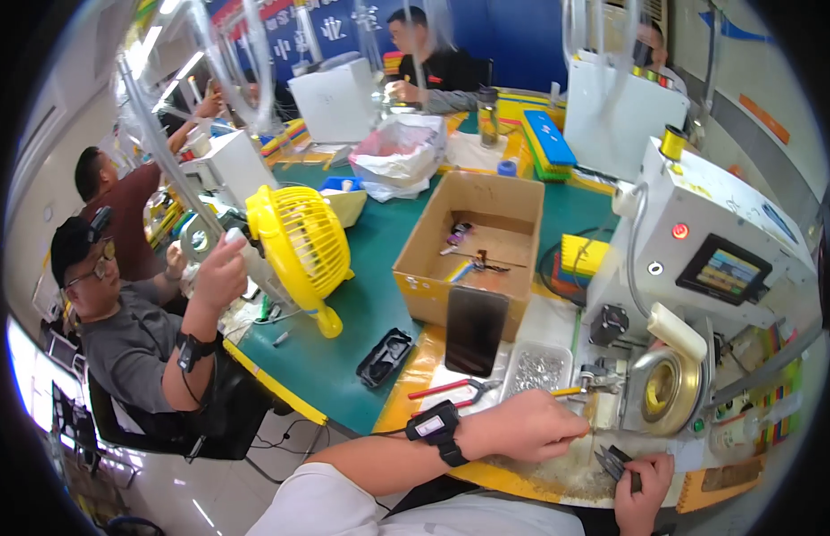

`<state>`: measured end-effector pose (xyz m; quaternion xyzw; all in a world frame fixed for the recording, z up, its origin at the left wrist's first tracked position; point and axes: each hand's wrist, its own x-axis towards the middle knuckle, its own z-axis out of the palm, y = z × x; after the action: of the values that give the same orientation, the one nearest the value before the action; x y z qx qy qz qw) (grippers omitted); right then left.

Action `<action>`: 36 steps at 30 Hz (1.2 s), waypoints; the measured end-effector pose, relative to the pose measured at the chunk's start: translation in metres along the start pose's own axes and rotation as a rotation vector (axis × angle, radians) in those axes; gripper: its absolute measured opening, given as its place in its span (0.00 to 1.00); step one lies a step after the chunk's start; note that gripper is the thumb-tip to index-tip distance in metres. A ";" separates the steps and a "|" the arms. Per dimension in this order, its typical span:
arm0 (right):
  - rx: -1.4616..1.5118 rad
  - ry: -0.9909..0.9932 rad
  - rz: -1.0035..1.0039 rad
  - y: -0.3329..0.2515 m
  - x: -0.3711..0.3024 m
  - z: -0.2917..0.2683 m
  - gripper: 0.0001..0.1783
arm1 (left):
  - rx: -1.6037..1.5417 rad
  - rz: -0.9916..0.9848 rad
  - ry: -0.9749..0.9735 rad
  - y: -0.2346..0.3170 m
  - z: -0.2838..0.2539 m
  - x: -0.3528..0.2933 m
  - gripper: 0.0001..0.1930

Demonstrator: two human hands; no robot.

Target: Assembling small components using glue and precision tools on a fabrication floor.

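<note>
My left hand [529, 427] reaches across the near edge of the bench, its fingers pinched together just below the metal fixture [601, 379] of a white machine. Whatever lies between those fingertips is hidden or too small to name. To its right, my right hand [645, 489] is closed round a small dark tool with two pointed tips [612, 462], which point up and left toward my left hand. Beside the fixture sits a clear tray of small metal parts [537, 368]. Red-handled pliers [451, 389] lie behind my left wrist.
A phone [476, 330] leans against an open cardboard box [469, 268]. The white machine [701, 259] with a screen and a gold wire spool [662, 390] stands right. A yellow fan [303, 246] and black tray [385, 357] are left. A co-worker [134, 330] sits at the left.
</note>
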<state>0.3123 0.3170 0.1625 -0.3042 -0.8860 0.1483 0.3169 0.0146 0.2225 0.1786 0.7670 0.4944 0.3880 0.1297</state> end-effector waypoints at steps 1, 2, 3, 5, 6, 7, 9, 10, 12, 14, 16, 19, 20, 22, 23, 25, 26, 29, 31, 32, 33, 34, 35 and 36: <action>0.018 -0.026 -0.024 0.008 -0.002 0.001 0.09 | 0.024 -0.001 0.005 0.000 -0.002 -0.001 0.07; 0.015 -0.047 -0.029 0.018 -0.006 -0.001 0.10 | 0.026 0.017 0.003 -0.002 -0.001 0.000 0.07; 0.013 -0.018 -0.025 0.015 -0.003 0.000 0.09 | 0.035 0.021 0.028 -0.003 -0.001 -0.003 0.09; 0.004 0.000 -0.031 0.006 0.006 0.002 0.09 | 0.110 0.031 0.047 -0.003 -0.004 -0.006 0.08; 0.015 -0.011 -0.055 0.005 0.012 0.003 0.09 | 0.104 0.033 0.063 -0.003 -0.005 -0.007 0.08; -0.005 -0.020 -0.054 0.006 0.014 0.003 0.09 | 0.097 0.029 0.035 -0.003 -0.010 -0.004 0.07; -0.022 -0.036 -0.041 0.006 0.014 0.003 0.09 | 0.106 0.018 0.016 0.003 -0.017 0.000 0.06; -0.025 -0.043 -0.024 0.006 0.014 0.002 0.10 | 0.082 0.041 0.017 0.002 -0.014 0.003 0.06; -0.039 -0.047 -0.019 0.005 0.012 0.000 0.11 | 0.102 0.029 0.020 0.001 -0.011 0.001 0.05; -0.052 -0.055 -0.006 0.004 0.011 -0.002 0.13 | 0.099 0.028 0.019 0.002 -0.010 0.004 0.05; -0.072 -0.063 -0.007 0.002 0.010 -0.004 0.14 | 0.094 0.030 0.021 0.003 -0.010 0.005 0.05; -0.114 -0.070 0.034 -0.004 0.011 -0.004 0.15 | 0.098 0.025 0.007 0.002 -0.009 0.003 0.05; -0.116 -0.063 0.049 -0.006 0.011 -0.003 0.15 | 0.100 0.026 0.000 0.002 -0.009 0.004 0.05; -0.113 -0.051 0.071 -0.007 0.011 0.000 0.16 | 0.102 0.029 0.009 0.003 -0.010 0.005 0.04; -0.102 -0.047 0.068 -0.007 0.010 0.003 0.16 | 0.105 0.030 -0.001 0.003 -0.010 0.006 0.04; -0.082 -0.036 0.072 -0.009 0.011 0.005 0.16 | 0.121 0.028 0.010 0.005 -0.012 0.008 0.04; -0.080 -0.048 0.060 -0.013 0.014 0.002 0.14 | 0.126 0.031 -0.002 0.005 -0.012 0.008 0.04; -0.020 -0.034 -0.007 -0.007 0.010 0.001 0.11 | 0.148 0.098 0.052 0.006 -0.014 0.008 0.06; 0.034 -0.007 -0.058 0.002 0.004 0.004 0.09 | 0.162 0.104 0.199 0.010 -0.018 0.008 0.11; 0.180 -0.003 -0.067 0.008 0.002 0.007 0.09 | 0.163 0.110 0.187 0.010 -0.022 0.009 0.11; 0.326 0.003 -0.077 0.011 0.000 0.011 0.09 | 0.210 0.115 0.308 0.011 -0.026 0.012 0.12; 0.331 0.010 -0.070 0.010 -0.002 0.014 0.09 | 0.256 0.115 0.431 0.014 -0.029 0.013 0.14; 0.366 0.018 -0.073 0.009 -0.003 0.016 0.09 | 0.295 0.061 0.464 0.017 -0.032 0.016 0.15; 0.399 0.023 -0.077 0.008 -0.003 0.018 0.09 | 0.291 0.061 0.457 0.020 -0.035 0.024 0.15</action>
<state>0.3059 0.3195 0.1440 -0.2032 -0.8463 0.3051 0.3865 0.0078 0.2269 0.2246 0.6846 0.5379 0.4797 -0.1087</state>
